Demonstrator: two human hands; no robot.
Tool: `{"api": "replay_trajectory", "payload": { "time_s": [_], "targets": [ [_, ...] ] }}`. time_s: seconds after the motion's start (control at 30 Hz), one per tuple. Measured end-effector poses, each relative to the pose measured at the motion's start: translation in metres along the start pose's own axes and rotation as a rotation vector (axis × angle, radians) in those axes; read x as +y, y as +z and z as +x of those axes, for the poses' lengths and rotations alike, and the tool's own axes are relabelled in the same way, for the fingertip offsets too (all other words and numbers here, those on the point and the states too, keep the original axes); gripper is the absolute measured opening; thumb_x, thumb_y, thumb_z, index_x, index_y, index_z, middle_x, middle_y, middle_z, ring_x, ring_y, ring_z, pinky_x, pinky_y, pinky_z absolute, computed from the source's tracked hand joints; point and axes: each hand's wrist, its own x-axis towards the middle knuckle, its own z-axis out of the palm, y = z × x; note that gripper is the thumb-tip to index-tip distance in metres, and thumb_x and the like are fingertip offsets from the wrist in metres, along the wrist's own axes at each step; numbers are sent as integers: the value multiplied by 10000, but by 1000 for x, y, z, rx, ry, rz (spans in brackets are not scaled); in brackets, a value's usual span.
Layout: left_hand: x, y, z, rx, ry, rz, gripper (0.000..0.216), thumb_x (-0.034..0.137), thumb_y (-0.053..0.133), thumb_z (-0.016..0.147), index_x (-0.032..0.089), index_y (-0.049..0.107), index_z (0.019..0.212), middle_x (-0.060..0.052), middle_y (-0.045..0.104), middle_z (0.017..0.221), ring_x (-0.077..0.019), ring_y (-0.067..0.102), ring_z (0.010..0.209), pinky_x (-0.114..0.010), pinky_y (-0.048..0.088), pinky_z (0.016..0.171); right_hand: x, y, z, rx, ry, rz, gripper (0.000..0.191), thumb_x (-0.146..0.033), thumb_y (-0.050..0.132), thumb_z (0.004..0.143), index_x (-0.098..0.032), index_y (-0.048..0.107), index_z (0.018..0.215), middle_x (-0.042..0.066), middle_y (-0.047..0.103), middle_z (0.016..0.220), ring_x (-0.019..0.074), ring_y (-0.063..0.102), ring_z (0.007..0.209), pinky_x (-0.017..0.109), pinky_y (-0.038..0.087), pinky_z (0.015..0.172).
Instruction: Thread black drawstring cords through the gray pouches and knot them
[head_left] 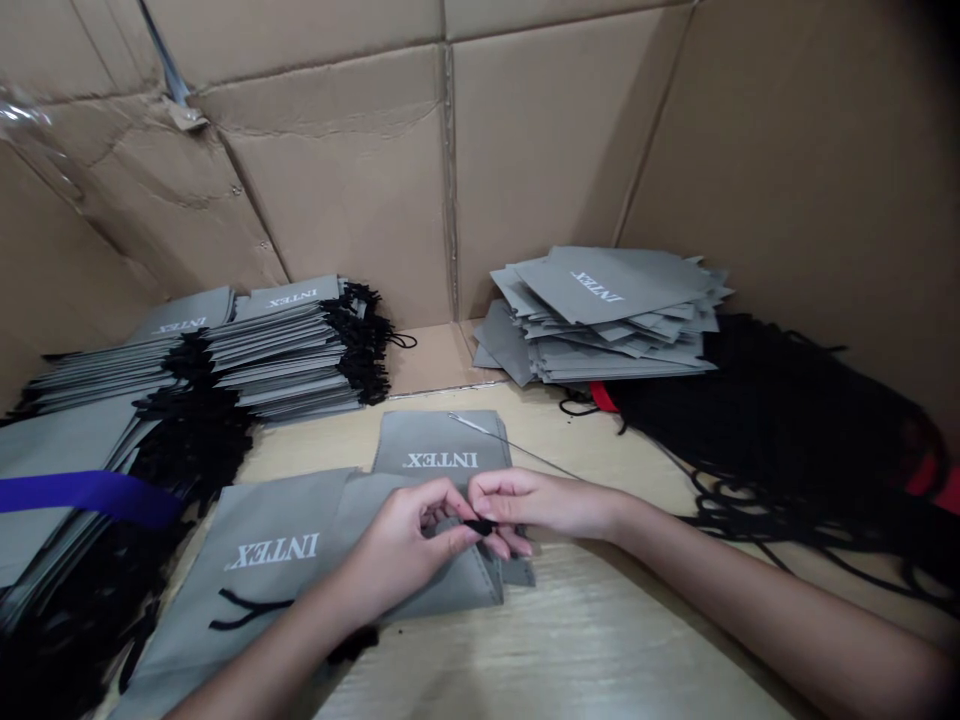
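Note:
My left hand point(424, 525) and my right hand point(517, 502) meet near the middle, both closed in a pinch on a short bunched piece of black cord point(480, 526). Beneath them lies a grey fabric pouch point(450, 585) with its stitched edge toward the right. Another grey pouch point(281, 510) marked INTEX is under my left forearm, and two loose black cord ends point(244, 607) rest on it. Just beyond my fingers, a third pouch point(439, 435) lies flat. A long thin metal needle point(480, 428) runs from that pouch toward my right wrist.
Several stacks of pouches with black cord ends point(292, 350) stand at the left, near a purple strip point(82, 495). A pile of grey pouches point(607, 300) sits at the back right. Beside it spreads a black cord bundle point(765, 400) with a red tie point(602, 397). Cardboard walls point(555, 140) enclose the table point(600, 620).

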Motion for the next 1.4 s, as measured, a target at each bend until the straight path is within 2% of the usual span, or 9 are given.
{"api": "replay_trajectory", "payload": {
  "time_s": [0.23, 0.33, 0.43, 0.57, 0.77, 0.97, 1.17, 1.3, 1.4],
  "targets": [
    [-5, 0, 5, 53, -20, -41, 93, 199, 624, 715, 147, 547, 725, -20, 625, 721, -140, 556, 679, -258, 407, 639, 2, 0, 2, 54, -18, -2, 321, -469, 512, 855, -161, 461, 785, -29, 566, 615, 43, 502, 442, 145, 337, 416],
    [-6, 0, 5, 45, -12, -80, 94, 202, 624, 716, 148, 549, 733, -31, 641, 759, -143, 568, 711, -262, 409, 669, 3, 2, 3, 117, -39, -27, 371, -539, 431, 868, -171, 450, 818, -33, 554, 610, 52, 492, 419, 160, 334, 402],
    [-4, 1, 5, 50, -16, -86, 90, 208, 619, 722, 151, 551, 734, -28, 647, 767, -140, 568, 716, -254, 404, 671, 3, 6, 1, 222, -87, -205, 400, -558, 385, 879, -172, 461, 806, -42, 517, 599, 52, 432, 421, 173, 308, 400],
    [-3, 1, 5, 79, -38, -4, 106, 225, 627, 708, 154, 550, 693, 7, 592, 673, -117, 506, 630, -231, 371, 599, 3, 10, 0, 304, -178, -550, 379, -490, 478, 868, -156, 491, 690, -51, 457, 571, 64, 384, 515, 187, 261, 458],
    [-7, 1, 4, 47, -47, 5, 132, 259, 626, 710, 162, 537, 708, 6, 588, 681, -125, 503, 640, -242, 371, 604, 2, 9, 1, 196, -113, -316, 423, -485, 492, 862, -153, 462, 601, -61, 429, 516, 50, 338, 467, 184, 226, 435],
    [-4, 0, -1, -50, -31, 5, 112, 251, 616, 734, 166, 547, 759, 0, 605, 721, -136, 530, 688, -245, 382, 625, -2, 5, -1, 34, 2, -91, 344, -433, 558, 830, -131, 546, 665, -34, 551, 514, 32, 326, 384, 172, 223, 381],
    [2, 0, -4, -117, -53, 34, 92, 236, 605, 741, 166, 546, 755, 6, 607, 718, -131, 525, 673, -234, 369, 604, 1, 1, -3, -22, 28, -138, 358, -428, 551, 834, -128, 546, 638, -27, 565, 499, 29, 313, 371, 164, 214, 364],
    [1, -1, -3, -97, -36, 32, 75, 231, 593, 756, 167, 555, 761, -8, 633, 762, -143, 550, 720, -238, 383, 630, 2, 2, -4, 26, -31, -224, 402, -473, 502, 856, -136, 531, 639, -32, 540, 514, 35, 340, 385, 163, 243, 374],
    [1, -2, -2, -75, -21, 37, 61, 213, 586, 760, 156, 566, 768, -23, 642, 782, -152, 557, 749, -250, 395, 666, 5, 4, -4, 91, -126, -367, 495, -529, 376, 896, -146, 507, 612, -32, 505, 501, 46, 370, 391, 174, 284, 398]
  ]
}}
